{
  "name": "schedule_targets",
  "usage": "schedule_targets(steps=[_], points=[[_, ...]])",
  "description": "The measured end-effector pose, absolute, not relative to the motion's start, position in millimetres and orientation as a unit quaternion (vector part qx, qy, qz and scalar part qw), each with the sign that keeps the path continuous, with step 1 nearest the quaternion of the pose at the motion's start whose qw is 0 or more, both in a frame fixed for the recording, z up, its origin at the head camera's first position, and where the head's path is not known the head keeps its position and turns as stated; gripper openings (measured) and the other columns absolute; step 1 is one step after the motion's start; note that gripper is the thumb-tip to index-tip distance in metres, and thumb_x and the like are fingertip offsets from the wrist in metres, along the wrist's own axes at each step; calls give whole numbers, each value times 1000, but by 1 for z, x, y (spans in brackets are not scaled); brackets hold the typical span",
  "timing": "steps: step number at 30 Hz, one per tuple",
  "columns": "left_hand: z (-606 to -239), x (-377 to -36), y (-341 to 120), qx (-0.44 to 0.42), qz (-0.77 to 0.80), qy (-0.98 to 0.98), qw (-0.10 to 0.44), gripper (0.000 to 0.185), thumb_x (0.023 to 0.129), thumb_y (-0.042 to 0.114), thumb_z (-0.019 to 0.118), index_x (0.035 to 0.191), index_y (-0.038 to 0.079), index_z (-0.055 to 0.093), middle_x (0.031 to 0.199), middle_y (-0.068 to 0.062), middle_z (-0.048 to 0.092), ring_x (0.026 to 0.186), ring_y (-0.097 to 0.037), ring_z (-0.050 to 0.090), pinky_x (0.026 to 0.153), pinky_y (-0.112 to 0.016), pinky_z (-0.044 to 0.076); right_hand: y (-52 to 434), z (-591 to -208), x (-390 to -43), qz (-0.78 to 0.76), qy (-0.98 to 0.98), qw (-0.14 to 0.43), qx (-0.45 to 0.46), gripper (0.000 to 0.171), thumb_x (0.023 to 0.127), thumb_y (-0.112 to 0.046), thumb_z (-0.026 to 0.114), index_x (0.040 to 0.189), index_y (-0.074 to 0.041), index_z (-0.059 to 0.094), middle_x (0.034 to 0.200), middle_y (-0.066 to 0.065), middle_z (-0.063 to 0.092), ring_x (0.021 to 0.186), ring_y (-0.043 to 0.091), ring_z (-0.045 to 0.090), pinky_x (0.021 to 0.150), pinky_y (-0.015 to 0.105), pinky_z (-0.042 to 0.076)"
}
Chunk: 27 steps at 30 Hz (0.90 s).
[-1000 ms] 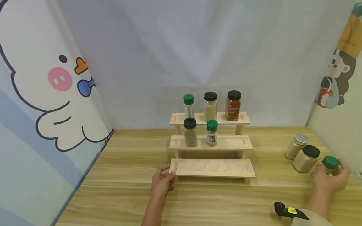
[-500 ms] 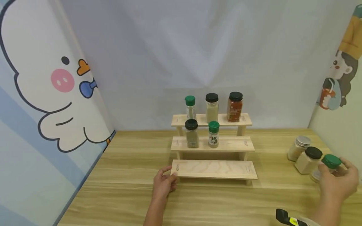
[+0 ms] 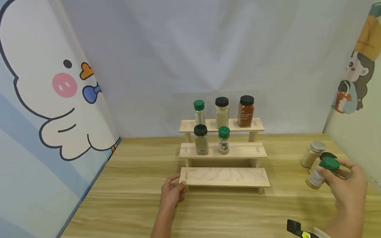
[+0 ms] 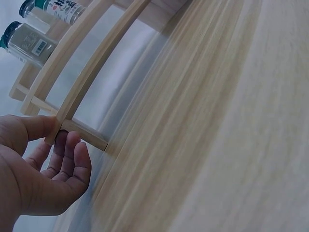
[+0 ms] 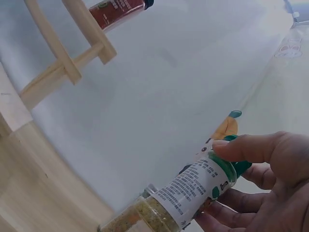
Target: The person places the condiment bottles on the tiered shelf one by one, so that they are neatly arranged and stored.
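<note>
My right hand (image 3: 348, 181) grips a green-capped spice jar (image 5: 183, 195) near its cap, tilted, over the right side of the table. The jar has a white printed label and yellowish grains at the bottom. In the head view it partly hides a black-lidded jar (image 3: 328, 155); a silver-lidded jar (image 3: 314, 154) stands just behind. On the left, my left hand (image 3: 172, 191) pinches the left end of the lowest step of a three-step wooden rack (image 3: 224, 177), thumb on top and fingers beneath, as the left wrist view (image 4: 48, 164) also shows.
The rack's top step carries a green-capped jar (image 3: 199, 112), a black-lidded pale jar (image 3: 222, 112) and a red pepper jar (image 3: 245, 111). On its middle step stand a black-lidded jar (image 3: 201, 140) and a green-capped jar (image 3: 224, 141). A printed panel (image 3: 357, 125) borders the right side.
My right hand has lifted the green-capped spice jar from the table and moved it left, in front of the black-lidded jar. The left hand keeps its hold on the rack.
</note>
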<state>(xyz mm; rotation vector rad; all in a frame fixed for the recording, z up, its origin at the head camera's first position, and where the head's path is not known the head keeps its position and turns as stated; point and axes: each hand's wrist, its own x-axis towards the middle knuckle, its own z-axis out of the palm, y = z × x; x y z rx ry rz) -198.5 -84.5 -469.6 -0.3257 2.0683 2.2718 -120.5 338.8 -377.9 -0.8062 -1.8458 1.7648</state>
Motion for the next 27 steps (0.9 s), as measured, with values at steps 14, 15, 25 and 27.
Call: schedule_targets(steps=[14,15,25,27], points=[[-467,-197,-84,-103,735,669,32,44,86,9,67,126,2,49,81,-7,55,71,-18,60,61,-29,51,282,-363,-143,580,-776,214,-126,47,84,-9,70,126,-15,49,98,-8,53,85,-4,55,69,12,47],[-466,-197,-84,-103,736,668,33,45,86,9,67,126,2,49,81,-7,55,71,-18,59,61,-29,52,278,-363,-144,574,-780,215,-128,49,84,-9,70,128,-14,49,99,-6,53,85,-4,54,69,12,47],[-469,-199,-83,-106,741,662,24,43,85,7,67,124,1,50,80,-7,55,68,-17,60,58,-28,52,247,-358,-158,599,-754,233,-131,52,85,-10,69,133,-11,48,109,3,54,93,6,54,75,16,45],[-469,-199,-83,-106,741,662,21,43,85,6,67,124,0,50,80,-7,55,67,-17,60,57,-28,52,240,-359,-162,602,-752,234,-132,53,85,-12,69,133,-11,47,111,5,55,96,8,53,77,20,45]])
